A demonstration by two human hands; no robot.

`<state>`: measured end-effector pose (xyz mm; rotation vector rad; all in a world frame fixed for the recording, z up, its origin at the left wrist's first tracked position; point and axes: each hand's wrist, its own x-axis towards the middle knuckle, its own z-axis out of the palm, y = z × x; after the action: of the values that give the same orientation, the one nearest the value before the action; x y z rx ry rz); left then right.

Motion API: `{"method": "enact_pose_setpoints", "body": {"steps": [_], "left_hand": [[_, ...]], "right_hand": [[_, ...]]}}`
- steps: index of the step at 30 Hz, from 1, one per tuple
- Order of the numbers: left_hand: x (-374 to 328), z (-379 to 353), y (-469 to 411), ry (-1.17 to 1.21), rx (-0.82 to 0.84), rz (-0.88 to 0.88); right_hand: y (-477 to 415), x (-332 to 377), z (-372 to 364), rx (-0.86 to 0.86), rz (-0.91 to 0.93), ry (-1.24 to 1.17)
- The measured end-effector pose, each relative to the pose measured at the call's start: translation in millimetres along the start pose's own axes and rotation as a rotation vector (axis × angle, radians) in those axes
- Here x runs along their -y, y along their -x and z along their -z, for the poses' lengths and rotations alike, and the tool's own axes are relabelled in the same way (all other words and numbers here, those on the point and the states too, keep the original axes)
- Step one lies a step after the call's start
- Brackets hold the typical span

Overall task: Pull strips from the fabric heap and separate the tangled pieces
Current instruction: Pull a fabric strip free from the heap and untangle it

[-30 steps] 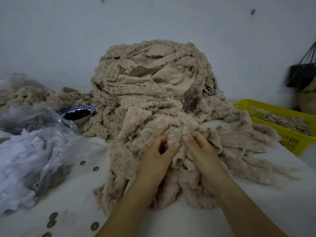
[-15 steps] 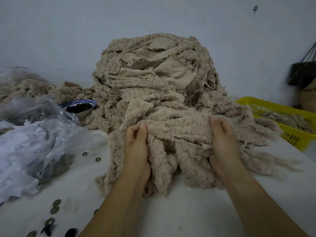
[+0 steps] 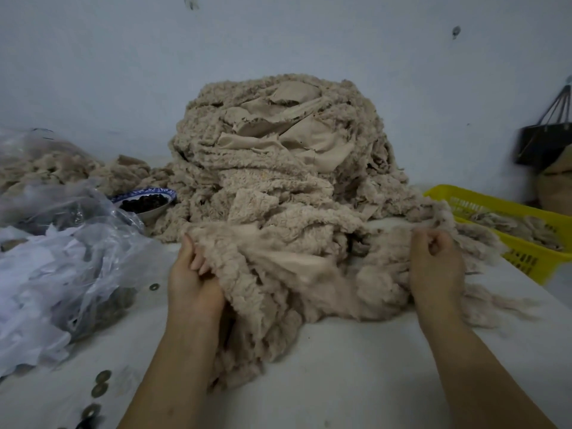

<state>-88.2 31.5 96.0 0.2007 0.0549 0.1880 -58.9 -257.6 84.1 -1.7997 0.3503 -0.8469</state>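
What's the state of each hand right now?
Left hand: closed, gripping the left edge of the fleece piece.
Right hand: closed, gripping the right end of the same fleece piece.

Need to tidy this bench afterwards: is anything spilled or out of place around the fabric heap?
Yes: small round discs lie loose on the white table, one near the left hand gripping the fabric strips, more at the front left edge, outside the plastic bag. Nothing else looks spilled.
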Motion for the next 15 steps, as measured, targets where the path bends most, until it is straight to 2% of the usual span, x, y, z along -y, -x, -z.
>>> {"method": "enact_pose_setpoints", "body": {"steps": [2, 3, 6, 8, 10, 12, 13, 15], "left_hand": [[-4, -3, 4, 0.033, 0.038, -0.005], [1, -6, 7, 0.021, 0.068, 0.022], [23, -15, 13, -0.227, 0.162, 0.066], [38, -18, 17, -0.437, 0.222, 0.059], [49, -18, 21, -0.571, 0.261, 0.05], [55, -18, 25, -0.635, 0.282, 0.067], [56, -18, 25, -0.643, 0.276, 0.072], [52, -19, 23, -0.591, 0.224, 0.061]], "right_hand": [[-2, 0, 6, 0.026, -0.02, 0.064], [1, 2, 6, 0.106, 0.016, 0.143], [21, 15, -4, 0.332, 0.299, 0.451], [38, 31, -10, 0.38, 0.438, 0.337], [51, 40, -17, 0.564, 0.494, 0.139], [60, 38, -26, 0.743, 0.517, 0.13], [63, 35, -28, 0.761, 0.527, 0.157], [60, 33, -28, 0.702, 0.436, 0.073]]}}
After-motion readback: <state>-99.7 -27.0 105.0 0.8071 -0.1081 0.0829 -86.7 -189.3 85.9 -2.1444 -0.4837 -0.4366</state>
